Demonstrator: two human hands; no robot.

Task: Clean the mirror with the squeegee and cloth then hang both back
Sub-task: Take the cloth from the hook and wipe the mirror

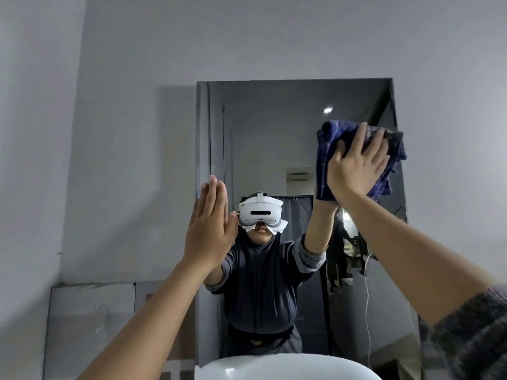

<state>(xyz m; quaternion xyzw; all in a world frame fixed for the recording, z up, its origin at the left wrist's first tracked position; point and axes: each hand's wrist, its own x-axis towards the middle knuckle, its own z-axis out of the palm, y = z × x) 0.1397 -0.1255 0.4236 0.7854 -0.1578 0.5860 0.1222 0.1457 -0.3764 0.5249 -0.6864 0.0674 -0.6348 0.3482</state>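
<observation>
A tall frameless mirror (274, 127) hangs on the grey wall ahead. My right hand (356, 163) presses a crumpled dark blue cloth (326, 160) flat against the glass near the mirror's upper right edge. My left hand (210, 220) is raised at the mirror's left edge, fingers straight and together, palm toward the wall, holding nothing. The squeegee is out of sight.
A white basin (285, 366) sits below the mirror at the bottom of the view. A pale panel (90, 311) leans on the wall at lower left. The mirror reflects a person wearing a headset and a dim room behind.
</observation>
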